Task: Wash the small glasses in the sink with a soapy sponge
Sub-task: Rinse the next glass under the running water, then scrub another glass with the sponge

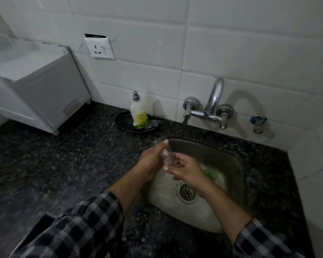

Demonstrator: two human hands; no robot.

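I see plaid sleeves (pixel 78 226) nearest, both forearms reaching over the steel sink (pixel 237 164), drain (pixel 186 192) below the wrists. Left hand (pixel 151 161) is wrapped round a small glass (pixel 165 155), which is tilted and held above the basin's left side. Right hand (pixel 186 170), wet, curls fingers and thumb on the glass's lower end. Green sponge (pixel 211 174) lies in the basin, partly hidden behind the right hand. Farther back on the dark granite counter (pixel 54 164) a dish soap bottle (pixel 138 112) stands upright on a black tray (pixel 123 121). The wall tap (pixel 213 101) sits above the sink, with a white appliance (pixel 41 90) far left and a socket (pixel 100 48) above.
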